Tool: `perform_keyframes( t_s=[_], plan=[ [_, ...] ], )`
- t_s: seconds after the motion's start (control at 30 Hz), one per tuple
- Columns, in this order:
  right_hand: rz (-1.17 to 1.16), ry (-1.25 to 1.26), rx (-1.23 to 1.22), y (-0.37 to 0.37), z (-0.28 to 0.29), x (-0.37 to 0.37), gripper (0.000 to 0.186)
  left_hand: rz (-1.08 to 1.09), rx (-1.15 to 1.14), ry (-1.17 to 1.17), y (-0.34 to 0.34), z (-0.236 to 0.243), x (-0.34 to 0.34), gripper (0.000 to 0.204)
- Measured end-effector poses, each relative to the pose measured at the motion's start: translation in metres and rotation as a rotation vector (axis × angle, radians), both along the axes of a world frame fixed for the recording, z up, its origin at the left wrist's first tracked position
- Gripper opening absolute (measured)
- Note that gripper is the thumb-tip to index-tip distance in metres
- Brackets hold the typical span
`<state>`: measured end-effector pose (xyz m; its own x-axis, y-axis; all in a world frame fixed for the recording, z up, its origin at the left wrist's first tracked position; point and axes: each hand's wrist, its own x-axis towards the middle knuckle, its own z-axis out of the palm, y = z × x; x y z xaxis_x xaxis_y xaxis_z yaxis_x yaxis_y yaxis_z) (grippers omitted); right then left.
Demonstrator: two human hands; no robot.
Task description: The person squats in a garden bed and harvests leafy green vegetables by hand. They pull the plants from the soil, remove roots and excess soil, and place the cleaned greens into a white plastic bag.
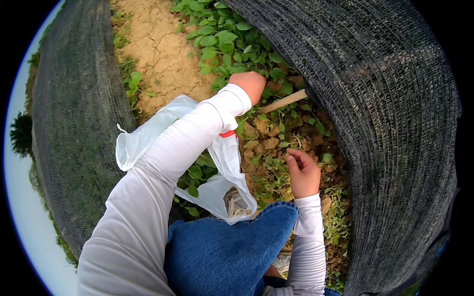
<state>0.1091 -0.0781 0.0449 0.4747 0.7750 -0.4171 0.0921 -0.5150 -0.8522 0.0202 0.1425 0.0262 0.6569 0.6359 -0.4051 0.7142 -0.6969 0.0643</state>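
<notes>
My left hand point(249, 85) is closed in a fist, back upward, at the edge of a patch of leafy green seedlings point(219, 42). Whatever its curled fingers hold is hidden beneath it. Under my left forearm spreads a white plastic bag point(228, 157) with green leaves point(196, 171) showing at its opening. Lower right, over loose soil, my right hand point(303, 173) has thumb and forefinger drawn together. Anything in that pinch is too small to name. A wooden stick point(284, 101) slants just right of my left hand, its near end by the soil.
Black shade netting point(395, 123) rises along the right, and more netting point(79, 118) runs down the left. Cracked dry soil point(165, 54) lies beyond the bag. Small plants and clods point(269, 143) cover the ground between my hands. Blue denim cloth point(227, 246) covers my lap.
</notes>
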Motion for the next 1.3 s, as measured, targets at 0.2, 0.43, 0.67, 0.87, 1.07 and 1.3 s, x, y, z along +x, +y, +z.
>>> perform_keyframes(
  t_s=[0.2, 0.43, 0.67, 0.87, 1.07, 1.3],
  plan=[
    [0.016, 0.018, 0.001, 0.0, 0.001, -0.003, 0.017, -0.154, 0.04, 0.146, -0.001, -0.005, 0.011, 0.029],
    [0.027, 0.005, -0.032, -0.005, 0.002, 0.002, 0.018, -0.292, -0.008, 0.241, -0.009, 0.009, 0.032, 0.017],
    [-0.022, 0.015, 0.009, -0.006, 0.004, -0.001, 0.015, -0.304, 0.032, 0.093, -0.007, -0.005, 0.022, 0.035],
    [-0.026, 0.046, -0.004, -0.008, 0.005, -0.004, 0.016, -0.263, 0.067, 0.088, -0.006, -0.005, 0.006, 0.033],
    [0.003, 0.048, -0.062, -0.007, 0.006, 0.002, 0.019, -0.096, 0.004, -0.178, -0.003, 0.077, -0.003, 0.013],
    [-0.165, 0.575, 0.245, 0.015, 0.035, -0.01, 0.022, 0.344, -1.172, -0.596, -0.049, 0.087, -0.038, 0.022]
  ],
)
